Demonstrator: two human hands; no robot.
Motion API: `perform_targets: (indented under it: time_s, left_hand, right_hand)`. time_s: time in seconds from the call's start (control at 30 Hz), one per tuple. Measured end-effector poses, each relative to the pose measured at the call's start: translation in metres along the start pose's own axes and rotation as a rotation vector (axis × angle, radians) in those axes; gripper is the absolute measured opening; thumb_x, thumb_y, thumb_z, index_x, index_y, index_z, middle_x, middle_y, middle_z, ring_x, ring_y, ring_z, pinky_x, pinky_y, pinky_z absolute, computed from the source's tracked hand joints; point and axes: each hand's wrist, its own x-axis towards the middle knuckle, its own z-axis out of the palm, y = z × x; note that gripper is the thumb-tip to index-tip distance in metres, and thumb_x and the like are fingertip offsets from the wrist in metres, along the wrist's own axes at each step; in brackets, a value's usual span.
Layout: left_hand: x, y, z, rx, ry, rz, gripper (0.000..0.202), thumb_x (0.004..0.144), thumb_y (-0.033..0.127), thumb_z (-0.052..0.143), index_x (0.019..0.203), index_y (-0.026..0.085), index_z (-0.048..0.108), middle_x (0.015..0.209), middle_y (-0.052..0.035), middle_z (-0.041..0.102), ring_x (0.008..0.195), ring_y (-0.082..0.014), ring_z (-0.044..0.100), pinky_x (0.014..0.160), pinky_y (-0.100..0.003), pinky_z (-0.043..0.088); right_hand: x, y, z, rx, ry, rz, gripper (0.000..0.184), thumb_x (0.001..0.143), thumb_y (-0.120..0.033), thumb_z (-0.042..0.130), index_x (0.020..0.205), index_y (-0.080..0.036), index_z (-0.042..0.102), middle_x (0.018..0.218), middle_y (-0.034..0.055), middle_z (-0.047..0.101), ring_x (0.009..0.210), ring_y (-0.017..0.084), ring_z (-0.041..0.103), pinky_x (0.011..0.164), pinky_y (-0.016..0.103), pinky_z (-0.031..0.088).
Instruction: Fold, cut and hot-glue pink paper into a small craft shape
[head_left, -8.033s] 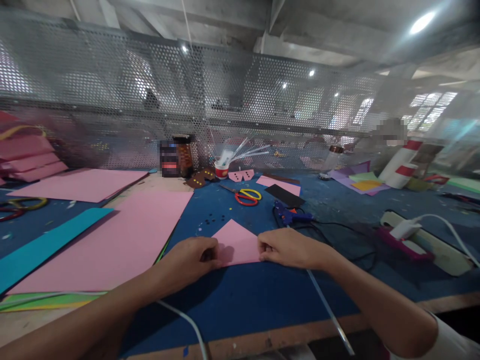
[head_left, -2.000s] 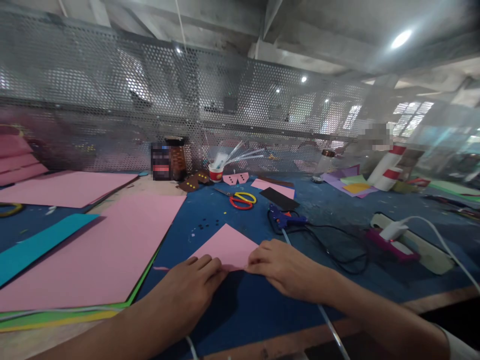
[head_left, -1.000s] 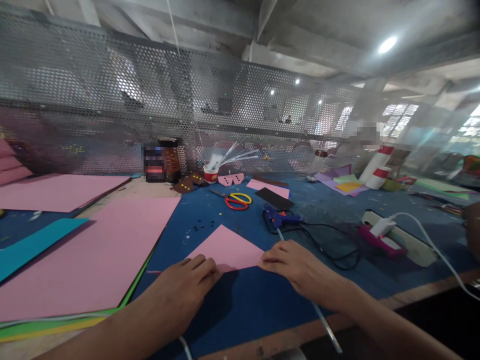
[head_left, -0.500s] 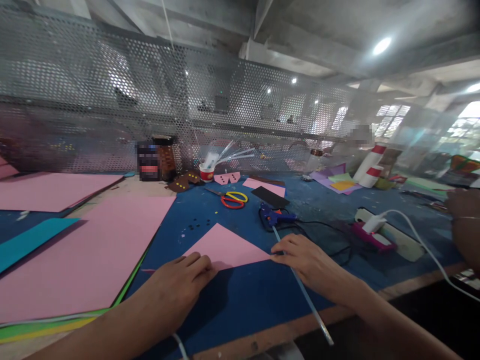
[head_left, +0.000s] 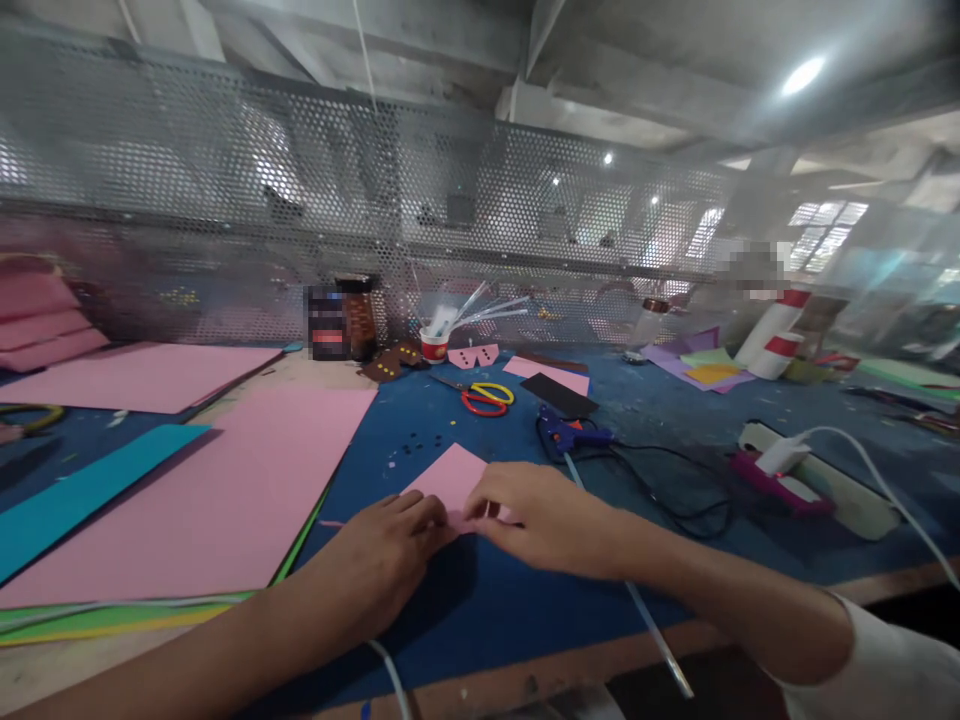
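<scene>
A small folded pink paper (head_left: 451, 475) lies on the blue table mat (head_left: 487, 600) in front of me. My left hand (head_left: 379, 560) presses flat on the paper's near left part, fingers stretched out. My right hand (head_left: 536, 515) lies over the paper's right side with its fingertips pinched on the paper's edge, right next to my left fingertips. Most of the paper's near half is hidden under both hands.
A large pink sheet (head_left: 217, 490) on green and yellow sheets lies to the left, beside a teal strip (head_left: 82, 490). Behind are red-yellow scissors (head_left: 486, 398), a blue glue gun (head_left: 570, 435) with black cord, a power strip (head_left: 817, 480), a cup (head_left: 433, 345) and a mesh wall (head_left: 375, 200).
My right hand has moved left from the paper's right corner toward my left hand, and the paper looks narrower, its right part turned in. The left hand stayed put.
</scene>
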Motion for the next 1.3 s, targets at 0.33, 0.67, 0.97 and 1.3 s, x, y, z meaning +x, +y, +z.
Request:
perform_targets:
  time_s: [0.33,0.67,0.97,1.3]
  left_hand:
    - [0.001,-0.015,0.0,-0.184,-0.059,-0.295,0.009,0.088,0.015,0.053,0.089,0.019,0.062,0.092,-0.0048,0.065,0.084,-0.0205,0.059,0.074,-0.031,0.041]
    - [0.004,-0.039,-0.019,-0.441,-0.266,-0.512,0.009,0.075,0.027,0.065,0.081,0.022,0.068,0.075,0.0018,0.068,0.071,-0.0173,0.061,0.059,-0.024,0.035]
    - [0.004,-0.048,-0.035,-0.568,-0.385,-0.474,0.013,0.073,0.03,0.066,0.08,0.02,0.073,0.076,0.0016,0.072,0.073,-0.017,0.064,0.061,-0.023,0.039]
    - [-0.003,-0.064,-0.042,-0.675,-0.494,-0.518,0.013,0.068,0.029,0.067,0.075,0.019,0.073,0.063,0.0017,0.066,0.06,-0.0157,0.059,0.05,-0.022,0.036]
  right_hand:
    - [0.024,0.033,0.03,0.133,-0.124,0.143,0.013,0.08,-0.016,0.064,0.092,-0.019,0.065,0.088,-0.0002,0.065,0.076,0.013,0.058,0.067,0.022,0.04]
    - [0.022,0.027,0.028,0.16,-0.111,0.133,0.013,0.081,-0.014,0.06,0.091,-0.02,0.065,0.089,-0.0003,0.064,0.076,0.012,0.057,0.068,0.021,0.04]
    - [0.021,0.026,0.029,0.163,-0.106,0.137,0.012,0.081,-0.014,0.059,0.091,-0.019,0.065,0.088,0.0001,0.063,0.076,0.012,0.056,0.067,0.022,0.039]
    - [0.021,0.029,0.03,0.162,-0.12,0.127,0.01,0.083,-0.015,0.059,0.091,-0.019,0.064,0.09,0.0003,0.063,0.076,0.012,0.056,0.068,0.022,0.04]
